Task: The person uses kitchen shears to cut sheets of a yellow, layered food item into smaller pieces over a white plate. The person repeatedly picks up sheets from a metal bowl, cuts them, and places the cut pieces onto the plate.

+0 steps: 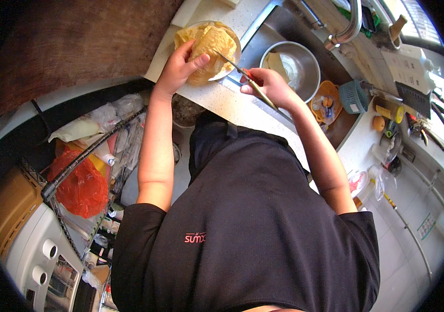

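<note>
My left hand (181,66) grips the near left part of a crinkled yellow sheet-like food (212,46), perhaps tofu skin, heaped on a white plate (238,52) on the speckled counter. In my right hand (267,85) is a pair of scissors or a knife (263,95); its exact kind is hard to tell. The dark, narrow blade points left, its tip over the yellow food. Part of the handle is hidden by my fingers.
Right of the plate, a sink (272,29) holds a steel bowl (311,64), an orange basket (333,91) and a blue basket (352,97). A faucet (350,33) arches above. Knives (440,109) stand far right. At left are a rack with a red plastic bag (79,183) and a white appliance (35,249).
</note>
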The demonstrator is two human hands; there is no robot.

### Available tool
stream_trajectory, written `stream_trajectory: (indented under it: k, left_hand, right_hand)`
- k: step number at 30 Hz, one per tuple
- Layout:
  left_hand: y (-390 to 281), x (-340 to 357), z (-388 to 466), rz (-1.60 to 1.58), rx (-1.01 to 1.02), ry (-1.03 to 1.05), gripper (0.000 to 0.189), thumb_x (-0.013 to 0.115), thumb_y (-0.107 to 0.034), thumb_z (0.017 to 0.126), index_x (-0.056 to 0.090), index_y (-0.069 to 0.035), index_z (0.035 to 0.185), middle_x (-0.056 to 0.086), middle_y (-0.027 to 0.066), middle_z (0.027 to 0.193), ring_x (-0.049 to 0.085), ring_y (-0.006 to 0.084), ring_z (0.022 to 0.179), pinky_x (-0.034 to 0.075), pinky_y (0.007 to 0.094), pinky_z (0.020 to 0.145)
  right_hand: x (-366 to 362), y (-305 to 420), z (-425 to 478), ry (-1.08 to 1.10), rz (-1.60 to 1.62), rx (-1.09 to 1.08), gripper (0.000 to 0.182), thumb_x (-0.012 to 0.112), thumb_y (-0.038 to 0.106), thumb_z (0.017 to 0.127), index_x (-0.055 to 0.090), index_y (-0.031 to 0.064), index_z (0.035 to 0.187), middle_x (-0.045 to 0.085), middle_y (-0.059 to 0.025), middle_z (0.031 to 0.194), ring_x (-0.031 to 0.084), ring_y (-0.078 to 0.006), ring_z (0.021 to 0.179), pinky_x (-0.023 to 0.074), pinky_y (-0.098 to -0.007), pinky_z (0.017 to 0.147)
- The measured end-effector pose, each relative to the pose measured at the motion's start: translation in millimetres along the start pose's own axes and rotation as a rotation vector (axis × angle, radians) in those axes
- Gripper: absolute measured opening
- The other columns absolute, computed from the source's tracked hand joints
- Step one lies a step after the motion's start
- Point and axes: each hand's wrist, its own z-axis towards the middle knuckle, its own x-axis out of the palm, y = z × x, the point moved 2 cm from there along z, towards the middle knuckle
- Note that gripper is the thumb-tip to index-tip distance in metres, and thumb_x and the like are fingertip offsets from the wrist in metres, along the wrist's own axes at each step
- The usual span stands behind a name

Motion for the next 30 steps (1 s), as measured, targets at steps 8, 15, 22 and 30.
stream_trajectory:
  k: [8, 15, 22, 30]
  left_hand:
    - [6, 5, 12, -0.079, 0.029, -0.055, 0.035, 0.069, -0.026, 0.093, 0.064, 0.000, 0.115, 0.067, 0.0032, 0.105, 0.059, 0.0094, 0.096, 0.047, 0.0247, 0.086]
    - [2, 9, 9, -0.182, 0.028, -0.079, 0.031, 0.071, -0.021, 0.092, 0.065, 0.000, 0.115, 0.068, 0.0021, 0.107, 0.059, 0.0089, 0.098, 0.047, 0.0251, 0.088]
    - [5, 2, 6, -0.043, 0.063, -0.052, 0.030, 0.071, -0.018, 0.091, 0.065, 0.000, 0.114, 0.069, 0.0028, 0.103, 0.061, 0.0085, 0.093, 0.049, 0.0251, 0.084]
    - [-9, 4, 5, 0.122, 0.086, -0.039, 0.026, 0.072, -0.017, 0.090, 0.067, 0.001, 0.108, 0.070, 0.0022, 0.095, 0.061, 0.0076, 0.088, 0.050, 0.0251, 0.080]
  right_hand:
    - [1, -2, -1, 0.011, -0.089, 0.013, 0.049, 0.074, 0.044, 0.085, 0.063, 0.0021, 0.110, 0.061, -0.0023, 0.087, 0.056, -0.0120, 0.082, 0.0476, -0.0298, 0.079]
    - [2, -3, -5, 0.056, -0.069, -0.056, 0.058, 0.071, 0.048, 0.087, 0.057, 0.0024, 0.120, 0.057, -0.0047, 0.095, 0.054, -0.0145, 0.092, 0.0456, -0.0321, 0.085]
    - [7, 10, -8, 0.064, -0.083, -0.101, 0.065, 0.072, 0.050, 0.085, 0.055, 0.0000, 0.121, 0.058, -0.0062, 0.097, 0.055, -0.0155, 0.092, 0.0459, -0.0323, 0.084]
    - [9, 4, -1, 0.031, -0.183, -0.075, 0.062, 0.075, 0.053, 0.081, 0.062, -0.0002, 0.110, 0.064, -0.0086, 0.083, 0.059, -0.0167, 0.079, 0.0486, -0.0345, 0.074]
